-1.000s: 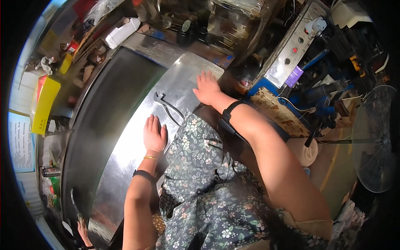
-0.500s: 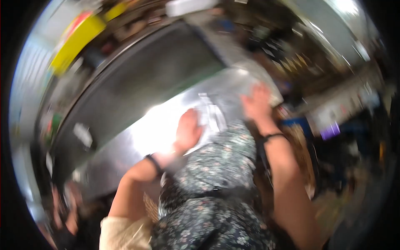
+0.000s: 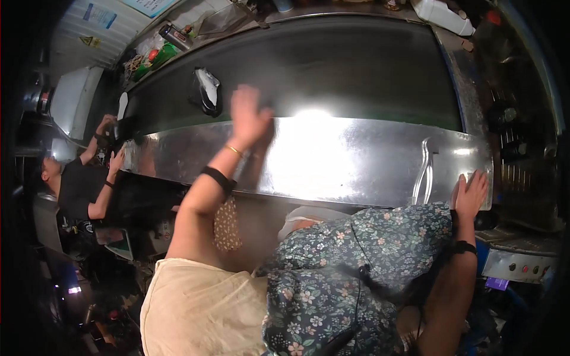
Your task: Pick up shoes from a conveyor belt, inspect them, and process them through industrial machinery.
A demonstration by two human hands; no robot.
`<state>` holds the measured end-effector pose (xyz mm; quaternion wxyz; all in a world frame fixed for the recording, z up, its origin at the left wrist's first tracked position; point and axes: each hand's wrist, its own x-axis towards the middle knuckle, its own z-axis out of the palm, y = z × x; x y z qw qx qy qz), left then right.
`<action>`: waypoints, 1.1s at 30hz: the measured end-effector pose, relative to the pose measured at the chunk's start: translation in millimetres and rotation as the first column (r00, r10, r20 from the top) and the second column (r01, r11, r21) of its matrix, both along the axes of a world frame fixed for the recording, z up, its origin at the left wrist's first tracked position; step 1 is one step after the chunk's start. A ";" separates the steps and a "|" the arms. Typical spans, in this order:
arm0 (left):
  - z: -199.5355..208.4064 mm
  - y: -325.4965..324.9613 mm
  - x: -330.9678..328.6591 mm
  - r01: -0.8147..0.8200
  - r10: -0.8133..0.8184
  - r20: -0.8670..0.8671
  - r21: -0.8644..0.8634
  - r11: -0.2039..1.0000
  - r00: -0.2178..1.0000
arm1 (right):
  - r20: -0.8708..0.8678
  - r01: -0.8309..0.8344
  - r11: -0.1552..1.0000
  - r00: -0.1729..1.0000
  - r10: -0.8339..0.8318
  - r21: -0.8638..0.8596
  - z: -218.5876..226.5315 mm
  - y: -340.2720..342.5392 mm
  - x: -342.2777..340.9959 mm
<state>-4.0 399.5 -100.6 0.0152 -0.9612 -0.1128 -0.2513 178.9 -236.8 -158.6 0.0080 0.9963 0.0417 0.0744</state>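
My left hand (image 3: 248, 115) reaches over the edge of the dark conveyor belt (image 3: 338, 71), fingers stretched and thumb apart, holding nothing. Left of it on the belt sits a black shoe (image 3: 209, 98) with white material in its opening, apart from my fingers. My right hand (image 3: 471, 193) rests, fingers spread, at the right end of the shiny metal ledge (image 3: 362, 154) in front of the belt. Next to it, a thin curved silvery strip (image 3: 423, 172) lies on the ledge. Dark bands circle both my forearms.
A co-worker (image 3: 77, 184) stands at the belt's left end, hands at a dark object. Near them is a white sole-shaped piece (image 3: 123, 105). Behind the belt are a green basket (image 3: 155, 64) and a metal flask (image 3: 176, 37); a white jug (image 3: 445, 15) lies at back right.
The view has turned and steadied from a blur. My left hand has moved from above the ledge out to the belt, toward the shoe; my hands are farther apart. My right hand stays by the ledge's right end.
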 end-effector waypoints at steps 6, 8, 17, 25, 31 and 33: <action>-22.0 226.7 -50.1 -0.741 0.756 -0.253 -0.529 0.415 0.604 | 0.020 -0.062 0.997 0.998 0.061 0.048 -12.6 4.5 10.5; -44.3 225.4 -22.6 -0.704 0.694 -0.344 -0.630 0.329 0.632 | 0.005 -0.015 1.000 1.000 0.015 0.005 -9.1 -7.7 0.4; -25.9 184.7 5.3 -0.638 0.627 -0.571 0.217 0.738 0.531 | 0.129 -0.168 0.985 0.977 0.172 -0.043 2.4 -24.8 -3.1; 112.8 54.7 -21.2 -0.632 0.272 -0.677 -0.363 0.685 0.684 | -0.030 -0.091 0.987 0.996 0.088 -0.130 27.3 -2.1 -15.2; 103.1 -58.9 -115.4 -0.149 -0.107 -0.601 -0.360 0.921 0.792 | 0.430 -0.316 0.903 0.800 0.419 -0.292 20.6 -2.1 -13.6; 78.3 -111.0 -122.2 -0.268 -0.080 -0.526 -0.552 0.790 0.846 | 0.461 -0.359 0.834 0.708 0.535 -0.418 14.0 -8.3 1.2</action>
